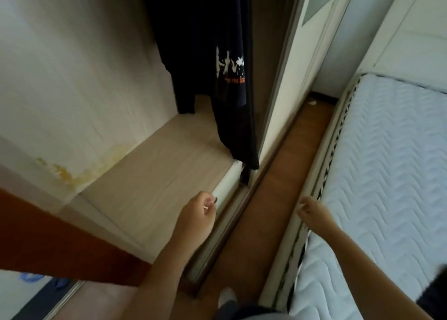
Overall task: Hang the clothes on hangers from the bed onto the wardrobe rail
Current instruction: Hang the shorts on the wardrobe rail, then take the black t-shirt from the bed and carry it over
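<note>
Two dark garments (205, 53) hang inside the open wardrobe, the nearer one printed in white and orange. The rail and the hangers lie above the frame. My left hand (197, 216) hovers by the wardrobe's white lower front (226, 186), fingers curled, pinching a small thin dark object (215, 199) too small to identify. My right hand (314, 213) reaches over the near edge of the bed's quilted white mattress (387, 174), fingers loose and holding nothing. A dark piece of cloth (435, 290) lies on the mattress at the lower right, mostly cut off.
The wardrobe's pale wooden shelf floor (145, 174) stretches left of my left hand. A sliding door (290, 77) and its floor track (217, 247) run between wardrobe and bed. A narrow strip of brown floor (278, 186) separates them. My foot (227, 295) stands on it.
</note>
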Tool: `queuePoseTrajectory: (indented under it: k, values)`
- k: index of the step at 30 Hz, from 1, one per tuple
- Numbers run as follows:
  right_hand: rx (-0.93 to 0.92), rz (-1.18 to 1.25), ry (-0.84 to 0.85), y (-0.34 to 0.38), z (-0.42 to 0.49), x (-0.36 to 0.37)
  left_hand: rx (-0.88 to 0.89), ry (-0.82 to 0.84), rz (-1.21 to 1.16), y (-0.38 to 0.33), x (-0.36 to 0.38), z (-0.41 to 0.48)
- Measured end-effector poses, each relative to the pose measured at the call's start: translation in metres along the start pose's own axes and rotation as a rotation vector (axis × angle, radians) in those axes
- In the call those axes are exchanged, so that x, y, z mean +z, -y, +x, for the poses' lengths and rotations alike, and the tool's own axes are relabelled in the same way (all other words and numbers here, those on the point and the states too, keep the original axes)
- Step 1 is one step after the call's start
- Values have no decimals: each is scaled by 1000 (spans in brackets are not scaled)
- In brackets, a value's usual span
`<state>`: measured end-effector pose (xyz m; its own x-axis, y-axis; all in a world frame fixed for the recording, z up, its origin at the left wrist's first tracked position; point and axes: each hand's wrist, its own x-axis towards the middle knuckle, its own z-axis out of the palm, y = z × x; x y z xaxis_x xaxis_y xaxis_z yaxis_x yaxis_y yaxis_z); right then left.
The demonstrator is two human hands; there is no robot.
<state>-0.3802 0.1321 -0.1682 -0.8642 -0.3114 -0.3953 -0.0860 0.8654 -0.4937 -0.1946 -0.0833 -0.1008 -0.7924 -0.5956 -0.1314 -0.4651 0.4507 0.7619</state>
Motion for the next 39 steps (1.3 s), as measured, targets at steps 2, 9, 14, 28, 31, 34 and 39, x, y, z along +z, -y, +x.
queuePoseTrajectory:
  k: [2,9,14,28,31,34,39]
  values:
    - [102,8,32,-29,-3,19,-35,80,41,15,4,-7]
    - [525,209,149,-89,-44,82,-125,261,103,58,19,-15]
    - [534,320,148,-94,-82,96,-187,417,43,89,28,-35]
    - [948,1003,-418,-128,-412,162,-88,829,244,165,34,-89]
    - [1082,1075,-493,-136,-468,189,-95,893,345,165,47,-104]
    - [1210,1169,-562,-144,-515,228,-13,971,439,152,70,-128]
    - [1351,1433,-756,-165,-571,271,135,1044,466,108,122,-176]
